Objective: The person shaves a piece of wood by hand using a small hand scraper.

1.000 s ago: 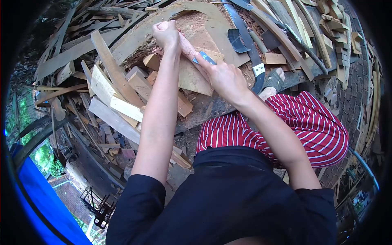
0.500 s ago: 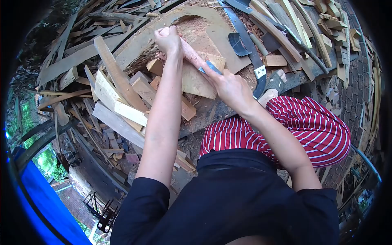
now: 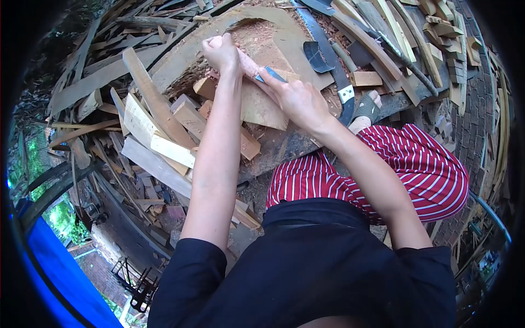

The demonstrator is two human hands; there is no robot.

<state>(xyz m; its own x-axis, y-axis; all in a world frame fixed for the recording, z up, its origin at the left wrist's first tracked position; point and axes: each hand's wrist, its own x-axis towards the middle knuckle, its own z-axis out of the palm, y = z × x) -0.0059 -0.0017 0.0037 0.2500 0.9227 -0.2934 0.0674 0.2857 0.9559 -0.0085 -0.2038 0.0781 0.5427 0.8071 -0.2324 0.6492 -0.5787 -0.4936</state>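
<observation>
My left hand (image 3: 221, 53) is wrapped round the far end of a pinkish wooden piece (image 3: 249, 66), which slants down to the right over a pale wood block (image 3: 262, 108). A blue-grey blade (image 3: 274, 74) lies against the middle of that piece. Closed fingers of my right hand (image 3: 302, 104) are at the blade's near side; its handle is hidden in them. Below and around the block is a large, hollowed slab of wood (image 3: 186, 52) with shavings in its hollow.
A saw (image 3: 328, 52) with a black and white handle and a black scoop-like object (image 3: 317, 57) lie right of the block. Offcuts (image 3: 158, 104) are heaped at left, with more planks (image 3: 377, 46) at upper right. A sandaled foot (image 3: 367, 105) rests near the saw handle.
My right hand and the blade have moved up and to the left along the wooden piece. My left hand still grips its far end, and the view has shifted slightly.
</observation>
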